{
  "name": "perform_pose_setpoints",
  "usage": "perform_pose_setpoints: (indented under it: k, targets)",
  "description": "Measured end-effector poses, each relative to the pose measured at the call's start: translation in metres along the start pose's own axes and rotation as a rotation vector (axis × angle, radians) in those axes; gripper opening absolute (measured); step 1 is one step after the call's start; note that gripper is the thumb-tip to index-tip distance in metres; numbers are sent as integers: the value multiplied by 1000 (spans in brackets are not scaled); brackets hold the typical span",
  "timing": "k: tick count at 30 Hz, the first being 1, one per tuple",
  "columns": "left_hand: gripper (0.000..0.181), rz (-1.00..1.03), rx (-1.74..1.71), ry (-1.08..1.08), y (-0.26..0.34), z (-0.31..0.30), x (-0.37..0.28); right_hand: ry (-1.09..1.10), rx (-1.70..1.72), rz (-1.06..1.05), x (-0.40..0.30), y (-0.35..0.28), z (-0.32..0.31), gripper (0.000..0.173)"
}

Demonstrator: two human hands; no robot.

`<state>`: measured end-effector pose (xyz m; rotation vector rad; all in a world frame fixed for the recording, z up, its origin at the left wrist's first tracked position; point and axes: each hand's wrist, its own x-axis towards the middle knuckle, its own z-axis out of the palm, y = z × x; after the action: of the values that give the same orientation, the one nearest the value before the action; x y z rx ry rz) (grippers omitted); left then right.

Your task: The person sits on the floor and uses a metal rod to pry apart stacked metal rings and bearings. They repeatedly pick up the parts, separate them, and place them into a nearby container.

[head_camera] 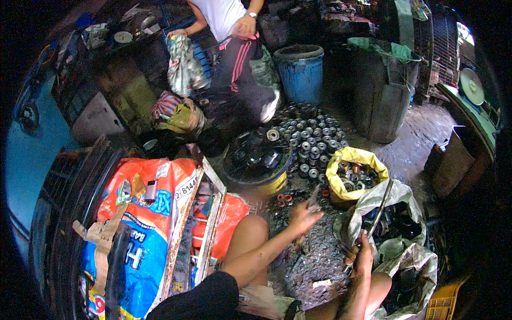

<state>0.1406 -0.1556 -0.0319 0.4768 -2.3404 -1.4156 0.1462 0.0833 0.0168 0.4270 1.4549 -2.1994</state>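
My left hand (305, 219) reaches over the dark, littered ground (316, 256). A blurred, grey, pointed object (315, 199) is in its fingers; its kind is unclear. My right hand (363, 254) grips a long metal bar (381, 208), which slants up across the mouth of a white woven sack (404, 192) of dark parts. Just beyond, a yellow sack (334, 180) with a rolled rim holds mixed metal parts (357, 176). Small red rings (285, 198) lie on the ground beyond my left hand. A pile of round metal parts with central holes (314, 140) sits farther off.
A yellow bucket (276, 185) with dark contents stands left of the pile. Another person (240, 60) holds a patterned cloth or bag (184, 68). Behind are a blue drum (302, 78) and a dark bin (372, 92). Printed sacks (140, 248) lie left; another white sack (424, 264) is right.
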Motion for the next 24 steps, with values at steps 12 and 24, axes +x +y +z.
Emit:
perform_pose_setpoints:
  k: [12, 24]
  targets:
    - [35, 431, 664, -321, -2, -92, 104, 43, -95, 80, 3, 5, 7, 41]
    - [53, -8, 728, -431, -288, -119, 103, 161, -338, 442, 34, 72, 14, 35]
